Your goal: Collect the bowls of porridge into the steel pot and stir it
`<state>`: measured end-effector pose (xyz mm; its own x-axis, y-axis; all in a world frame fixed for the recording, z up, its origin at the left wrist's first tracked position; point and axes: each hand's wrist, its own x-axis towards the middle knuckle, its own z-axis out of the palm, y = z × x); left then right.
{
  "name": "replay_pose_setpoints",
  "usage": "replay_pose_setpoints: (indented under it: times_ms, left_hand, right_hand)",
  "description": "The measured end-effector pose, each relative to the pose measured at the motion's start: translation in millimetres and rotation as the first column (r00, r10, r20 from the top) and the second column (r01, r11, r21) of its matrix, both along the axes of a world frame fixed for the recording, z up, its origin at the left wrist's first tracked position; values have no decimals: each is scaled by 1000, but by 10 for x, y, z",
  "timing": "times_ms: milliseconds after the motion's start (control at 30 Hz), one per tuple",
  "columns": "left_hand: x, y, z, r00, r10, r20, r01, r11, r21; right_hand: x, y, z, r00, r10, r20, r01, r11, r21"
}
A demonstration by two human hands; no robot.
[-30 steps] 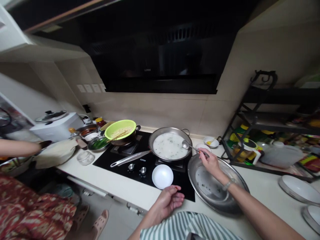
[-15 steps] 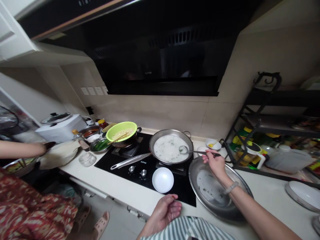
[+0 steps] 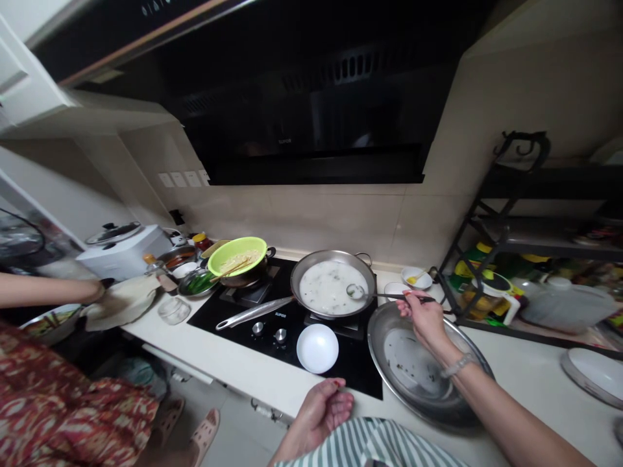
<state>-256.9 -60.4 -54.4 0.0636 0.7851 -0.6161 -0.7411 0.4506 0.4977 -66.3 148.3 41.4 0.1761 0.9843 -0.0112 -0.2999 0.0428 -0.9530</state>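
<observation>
My right hand point(image 3: 424, 318) is closed around the dark handle of a ladle point(image 3: 357, 292). The ladle's bowl dips into the milky white soup with green flecks point(image 3: 326, 285) in a steel frying pan point(image 3: 304, 303). Palm up and loosely curled, my left hand point(image 3: 325, 410) holds nothing, just in front of an empty white bowl point(image 3: 317, 349) on the black hob point(image 3: 277, 353). Beneath my right forearm lies a wide steel basin point(image 3: 389, 383) with a few dark bits in its bottom.
A green colander of noodles point(image 3: 238, 256) with chopsticks sits on a pot at the left burner. Along the counter's left are a glass jar point(image 3: 174, 311) and a bowl of greens point(image 3: 195, 282). At far left, another person's arm point(image 3: 48, 290) reaches over the counter. A black rack point(image 3: 470, 253) stands right.
The ladle has shifted very slightly left in the soup. The view has moved a little; the other person's arm sits slightly further right. My left hand keeps its pose.
</observation>
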Motion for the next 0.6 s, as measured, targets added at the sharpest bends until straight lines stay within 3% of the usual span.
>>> replay_pose_setpoints:
  times_ms: [400,600]
  left_hand:
    - [30,-14,-16,1000,-2,15,2,1000,-9]
    - [44,-6,53,1000,-25,9,26,999,-36]
  right_hand:
    - [15,-42,24,1000,15,-1,-15,1000,-17]
    - [25,-79,73,1000,18,11,-18,1000,-20]
